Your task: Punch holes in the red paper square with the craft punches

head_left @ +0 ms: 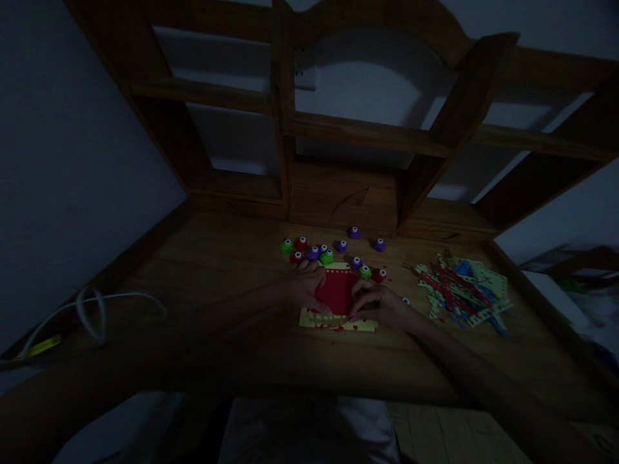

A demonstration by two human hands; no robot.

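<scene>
A red rectangular sheet (337,291) with a row of small pale marks along its edges lies over a yellow sheet (363,326) decorated with small red hearts. My left hand (305,287) holds the red sheet's left side, thumb low near the front edge and fingers farther back. On the opposite side, my right hand (374,303) grips the right edge with bent fingers and thumb. Thin reddish string or trim shows along the front of the yellow sheet; the dim light hides its detail. Just behind the hands sit small eyeball-topped pieces: purple (342,246), green (327,257) and red (380,275).
A loose heap of yellow, red and blue perforated strips (464,290) lies at the right of the wooden desk (232,251). A white cable (91,309) coils at the left. Wooden shelving (358,129) rises at the back, with a wall socket (305,76) behind it.
</scene>
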